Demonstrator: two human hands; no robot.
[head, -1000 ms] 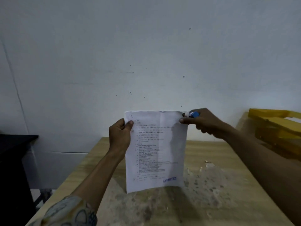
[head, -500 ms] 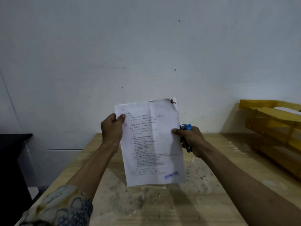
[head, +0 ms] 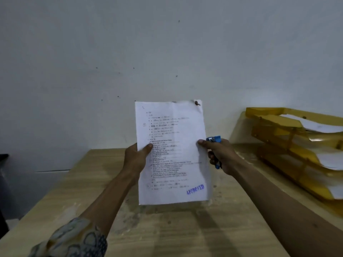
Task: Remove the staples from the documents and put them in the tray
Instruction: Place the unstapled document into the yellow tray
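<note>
Yellow stacked tray (head: 274, 130) with papers sits right of the document (head: 172, 154), which is held upright above the wooden table (head: 167, 229), staple (head: 197, 103) in its top-right corner. Left hand (head: 136, 158) pinches its left edge. Right hand (head: 220, 156) pinches the right edge, fingers curled round a blue staple remover (head: 214, 139).

— What's at the back?
— A pale grey wall (head: 111, 52), plain, with a few small dark specks (head: 96, 67) scattered over it.
— And in front of it?
— A light wooden bench (head: 167, 229), its top blotched with pale stains. Something dark (head: 2, 191) stands left of it, mostly out of view.
</note>
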